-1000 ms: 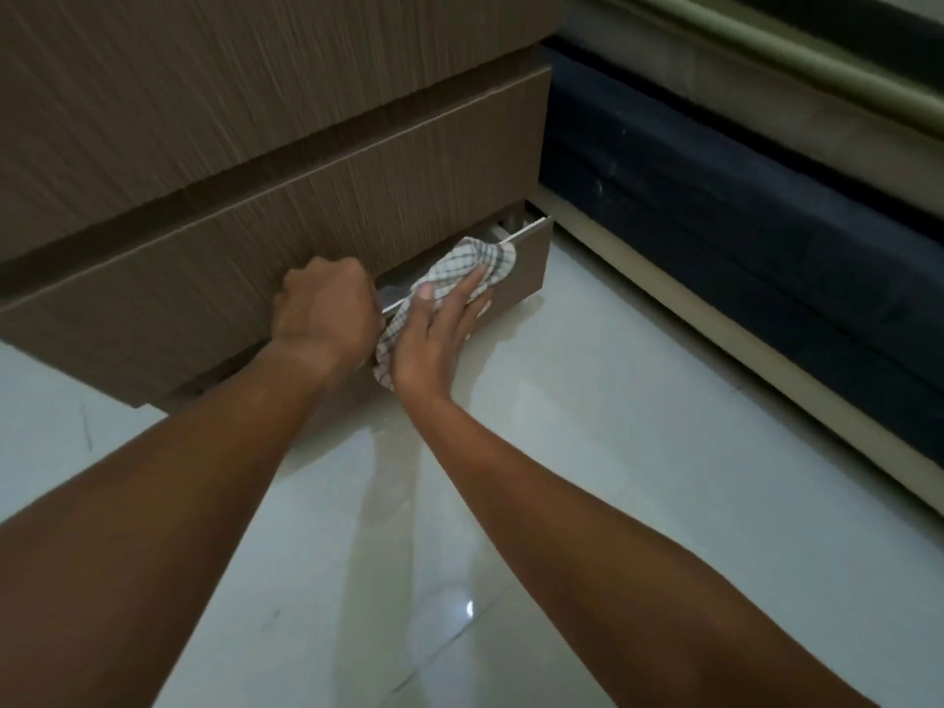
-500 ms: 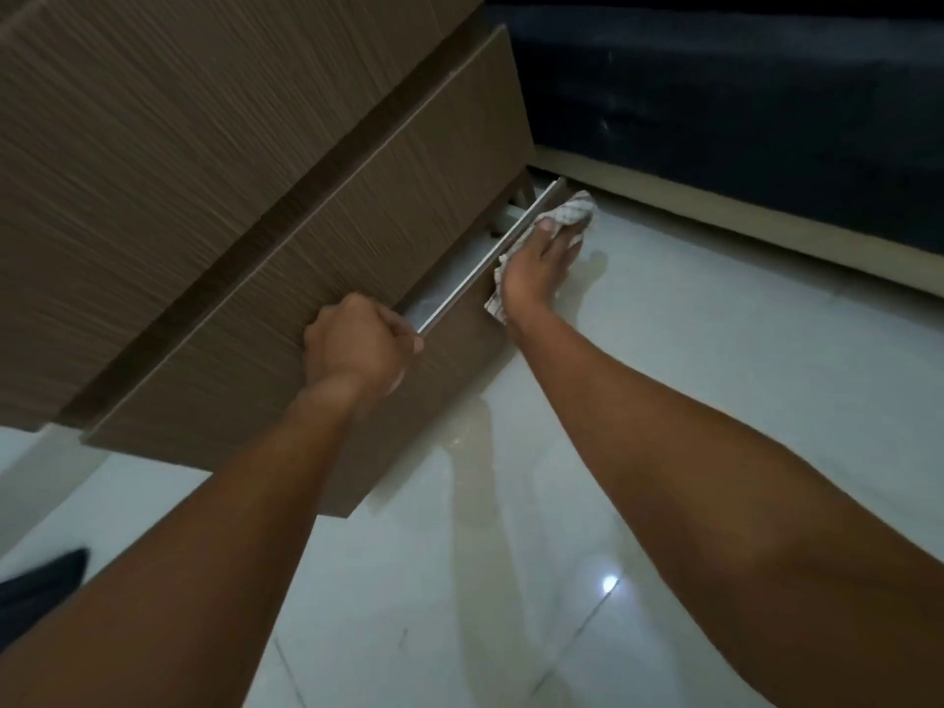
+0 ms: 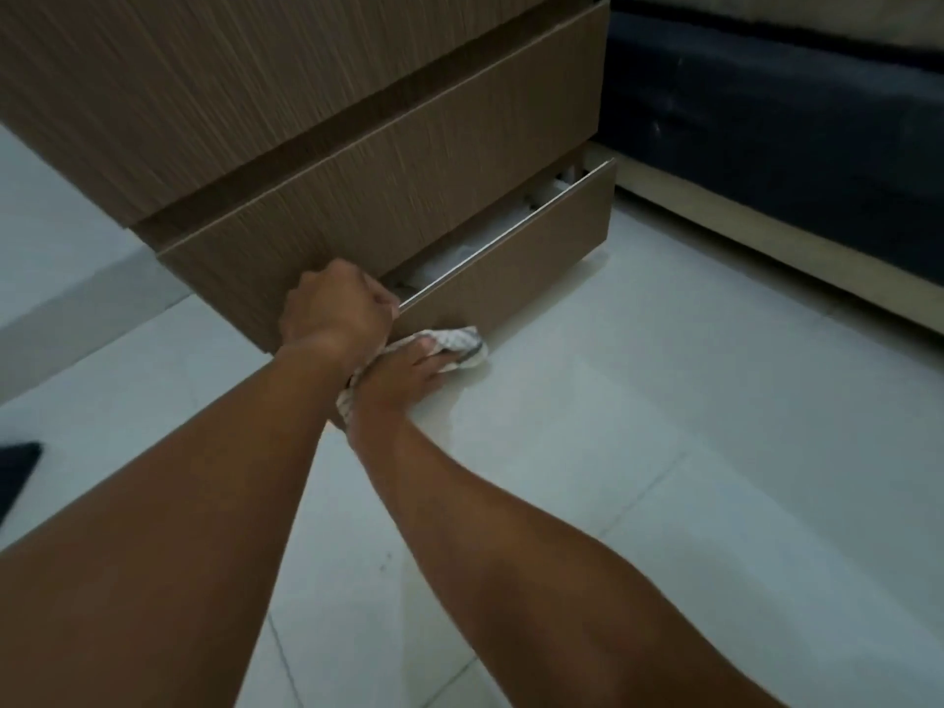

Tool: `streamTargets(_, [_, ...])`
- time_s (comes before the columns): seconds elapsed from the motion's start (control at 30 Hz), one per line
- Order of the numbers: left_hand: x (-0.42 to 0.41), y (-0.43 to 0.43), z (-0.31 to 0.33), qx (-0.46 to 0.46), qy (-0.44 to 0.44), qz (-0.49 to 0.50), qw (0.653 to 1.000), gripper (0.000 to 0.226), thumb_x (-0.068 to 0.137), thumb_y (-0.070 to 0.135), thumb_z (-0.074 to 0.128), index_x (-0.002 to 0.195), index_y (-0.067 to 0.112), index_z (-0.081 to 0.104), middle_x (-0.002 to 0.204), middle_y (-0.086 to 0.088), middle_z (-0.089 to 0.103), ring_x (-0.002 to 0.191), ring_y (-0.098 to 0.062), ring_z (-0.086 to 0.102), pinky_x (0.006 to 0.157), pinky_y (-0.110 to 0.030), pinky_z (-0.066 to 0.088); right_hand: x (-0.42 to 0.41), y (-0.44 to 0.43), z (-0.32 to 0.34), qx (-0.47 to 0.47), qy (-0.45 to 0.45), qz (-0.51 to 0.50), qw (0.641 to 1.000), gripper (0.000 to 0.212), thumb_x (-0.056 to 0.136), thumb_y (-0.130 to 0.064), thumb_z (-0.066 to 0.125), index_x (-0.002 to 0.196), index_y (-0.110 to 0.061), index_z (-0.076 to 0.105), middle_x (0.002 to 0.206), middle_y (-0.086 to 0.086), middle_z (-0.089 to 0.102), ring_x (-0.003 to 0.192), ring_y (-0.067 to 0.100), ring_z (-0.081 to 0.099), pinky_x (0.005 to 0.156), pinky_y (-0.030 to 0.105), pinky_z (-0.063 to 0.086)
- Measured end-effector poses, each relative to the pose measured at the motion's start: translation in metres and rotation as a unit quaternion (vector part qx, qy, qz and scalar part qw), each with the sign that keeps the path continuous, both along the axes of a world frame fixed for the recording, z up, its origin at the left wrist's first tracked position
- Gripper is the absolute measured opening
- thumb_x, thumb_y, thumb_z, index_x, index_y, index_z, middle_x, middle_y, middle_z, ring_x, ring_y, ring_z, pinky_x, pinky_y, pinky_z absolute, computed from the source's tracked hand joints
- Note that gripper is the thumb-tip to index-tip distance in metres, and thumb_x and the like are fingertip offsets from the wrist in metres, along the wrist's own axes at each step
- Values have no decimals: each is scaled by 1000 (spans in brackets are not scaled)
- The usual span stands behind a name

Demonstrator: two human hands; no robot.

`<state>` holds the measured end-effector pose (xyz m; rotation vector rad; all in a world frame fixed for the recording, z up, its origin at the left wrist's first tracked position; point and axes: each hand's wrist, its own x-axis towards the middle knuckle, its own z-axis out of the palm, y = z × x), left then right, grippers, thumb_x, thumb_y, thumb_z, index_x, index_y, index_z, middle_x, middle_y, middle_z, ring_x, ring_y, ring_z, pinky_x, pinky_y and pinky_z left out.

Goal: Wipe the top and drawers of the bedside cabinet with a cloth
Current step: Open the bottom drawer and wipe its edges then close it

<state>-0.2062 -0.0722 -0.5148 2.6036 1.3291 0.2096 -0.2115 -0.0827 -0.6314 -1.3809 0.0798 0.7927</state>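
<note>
The wood-grain bedside cabinet fills the upper left. Its bottom drawer is pulled partly open, with a metal strip along its top edge and pale contents inside. My left hand is closed around the left end of that top edge. My right hand presses a checked cloth flat against the lower left of the drawer front, just above the floor. Part of the cloth hangs out behind my right wrist, which crosses under my left wrist.
A dark blue bed base on a pale wooden plinth runs along the right, close to the drawer's right end. White floor tiles spread in front. A dark object lies at the left edge.
My right hand has slid the cloth from the drawer's right top corner down to the lower left of its front. My left hand keeps its grip on the drawer edge.
</note>
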Motion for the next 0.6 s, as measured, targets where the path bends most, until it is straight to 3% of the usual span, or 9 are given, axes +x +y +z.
streamTargets(0.07, [-25,0,6,1,22,7,1000,18,89,29,65,98,28,81,105,0,78,103,-25,71,88,-29,50,-36,-1,7,34,81,10,996,58,110,-25,15,159,-8,-11,165,13,-26,153,24,-22,121,30,-18])
streamTargets(0.13, [-44,4,11,-23,33,12,999,19,94,26,64,103,27,80,109,0,77,101,-24,71,85,-26,48,-49,-5,23,60,150,-52,985,58,111,-33,15,160,-17,-10,167,14,-13,155,29,-4,126,38,2])
streamTargets(0.2, [-57,9,14,-56,34,9,998,20,96,27,63,108,26,79,114,1,75,104,-23,69,87,-25,46,-39,-8,35,50,149,-92,983,58,110,-38,18,160,-26,-9,168,14,-3,154,32,10,124,44,14])
streamTargets(0.27, [-66,14,12,-82,30,1,996,22,97,30,61,111,27,77,120,2,73,111,-23,65,89,-25,43,-15,-13,41,36,76,-107,991,57,110,-40,18,160,-31,-7,169,12,-4,155,32,8,125,49,11])
streamTargets(0.4, [-82,22,8,-133,3,15,991,28,91,41,59,112,32,76,125,1,70,118,-27,62,98,-30,41,32,-17,39,20,-68,-138,988,57,110,-39,17,162,-24,-1,169,7,-10,157,24,-9,125,49,-2])
streamTargets(0.5, [-93,28,7,-208,-66,14,976,28,79,44,62,100,35,78,116,2,74,113,-24,66,106,-42,46,33,-15,36,-3,-193,-135,972,56,110,-36,21,162,-22,6,170,7,-9,156,23,-7,126,44,1])
streamTargets(0.6, [-99,32,3,-238,-111,6,965,18,81,34,67,94,31,80,105,8,77,105,-16,69,103,-41,50,1,-8,26,-17,-344,-135,929,48,109,-29,33,157,-25,31,170,5,-5,156,21,-1,121,33,13])
